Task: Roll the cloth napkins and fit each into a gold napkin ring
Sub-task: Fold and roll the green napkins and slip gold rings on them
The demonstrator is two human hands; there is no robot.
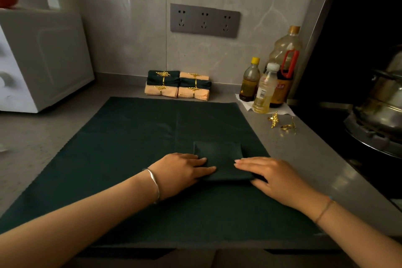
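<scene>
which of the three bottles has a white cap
The clear bottle of pale yellow liquid, frontmost. The small dark bottle has a yellow cap, the big red-handled bottle a tan one.

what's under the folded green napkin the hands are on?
The folded napkin lies on a larger dark green cloth spread over the counter. Left hand and right hand rest on it. Anything directly beneath it is hidden.

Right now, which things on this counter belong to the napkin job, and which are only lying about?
For the job:
folded green napkin, pressed flat by the left hand and right hand
spread green cloth under it
loose gold rings
stack of ringed napkins

Lying about:
bottles
white appliance
socket panel
metal pot
</scene>
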